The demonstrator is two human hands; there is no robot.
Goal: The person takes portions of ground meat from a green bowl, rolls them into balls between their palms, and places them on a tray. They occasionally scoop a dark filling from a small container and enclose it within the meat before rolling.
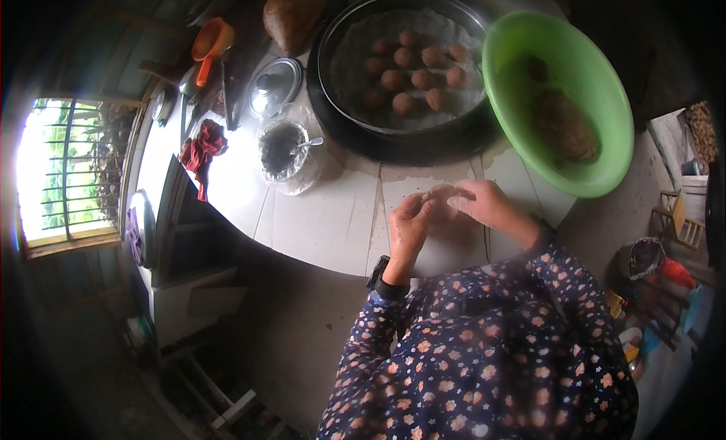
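Note:
Both hands meet over the near edge of the tiled worktop. My left hand (pixel 411 224) and my right hand (pixel 482 204) hold a piece of reddish-brown dough (pixel 441 209) between their fingers. Beyond them, several round brown dough balls (pixel 423 79) lie on a pale liner in a large round dark pan (pixel 368 125). To the right of the pan a tilted green plastic basin (pixel 604 99) holds a larger lump of brown dough (pixel 567 128). Left of my hands stands a bowl of dark filling (pixel 281 148) in clear plastic, with a spoon (pixel 312 142) in it.
A metal lid (pixel 276 87) with a knob lies behind the bowl. Further left are a crumpled red cloth (pixel 203 150) and an orange plastic dipper (pixel 212 43). A brown rounded object (pixel 292 17) sits by the pan's far left. The worktop (pixel 317 224) has a curved near edge.

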